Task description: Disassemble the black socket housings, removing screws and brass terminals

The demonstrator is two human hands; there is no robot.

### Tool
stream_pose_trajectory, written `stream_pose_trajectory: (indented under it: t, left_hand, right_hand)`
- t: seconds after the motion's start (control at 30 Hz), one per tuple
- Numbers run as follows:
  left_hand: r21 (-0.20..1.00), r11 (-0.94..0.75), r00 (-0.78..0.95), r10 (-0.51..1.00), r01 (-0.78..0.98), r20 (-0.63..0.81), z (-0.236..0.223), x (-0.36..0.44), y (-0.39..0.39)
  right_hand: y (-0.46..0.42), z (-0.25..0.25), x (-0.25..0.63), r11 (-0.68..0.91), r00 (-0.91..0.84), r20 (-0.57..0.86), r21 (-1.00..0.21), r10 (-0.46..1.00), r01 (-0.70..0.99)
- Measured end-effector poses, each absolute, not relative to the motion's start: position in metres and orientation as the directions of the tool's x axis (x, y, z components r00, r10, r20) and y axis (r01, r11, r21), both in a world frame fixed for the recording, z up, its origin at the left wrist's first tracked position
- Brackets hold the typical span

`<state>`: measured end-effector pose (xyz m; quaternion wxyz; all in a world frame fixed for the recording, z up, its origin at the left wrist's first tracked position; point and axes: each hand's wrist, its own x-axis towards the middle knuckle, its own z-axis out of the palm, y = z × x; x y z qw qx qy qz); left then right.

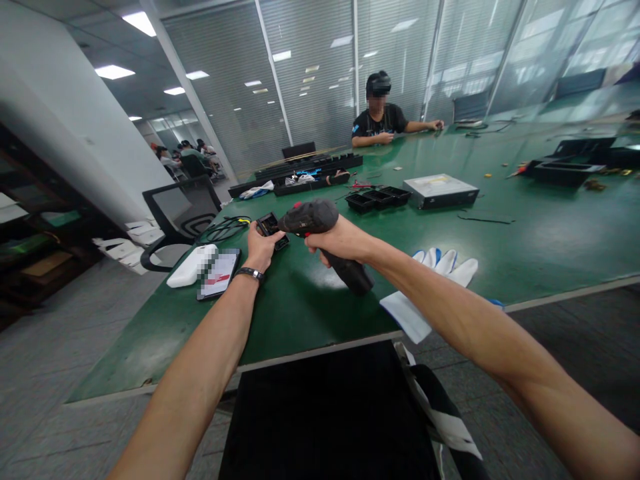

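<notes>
My right hand (340, 237) is wrapped round the grip of a black cordless drill (313, 215) with red accents. The drill points left, and its battery end hangs above the table. At its front end, my left hand (263, 247) grips a small black boxy part (269, 225) on the table; its exact kind does not show. The drill's tip is close to my left fingers and that part, and I cannot tell whether it touches. A white work glove (405, 315) with blue trim lies beneath my right forearm.
On the green table (525, 247), a phone (220, 273) and a white case (193, 265) lie left of my wrist. Black cables (223, 230), black trays (377, 199) and a metal drive unit (441, 191) stand farther back. A person (380, 117) sits across the table.
</notes>
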<state>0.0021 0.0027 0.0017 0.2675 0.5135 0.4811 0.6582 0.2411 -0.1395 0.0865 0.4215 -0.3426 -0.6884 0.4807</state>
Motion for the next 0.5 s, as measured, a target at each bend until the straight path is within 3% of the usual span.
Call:
stream_pose_trajectory:
  t: [0.27,0.5]
  left_hand:
    - [0.926,-0.371,-0.364,0.855,0.07,0.37,0.004,0.001,0.002]
    - [0.939,-0.303,-0.381,0.897,-0.161,0.224,0.015,0.008,-0.005]
  right_hand:
    - [-0.141,0.092,0.247,0.269,-0.415,0.225,-0.962,0.881,0.049]
    - [-0.128,0.099,0.258,0.206,-0.292,0.211,-0.977,0.933,-0.048]
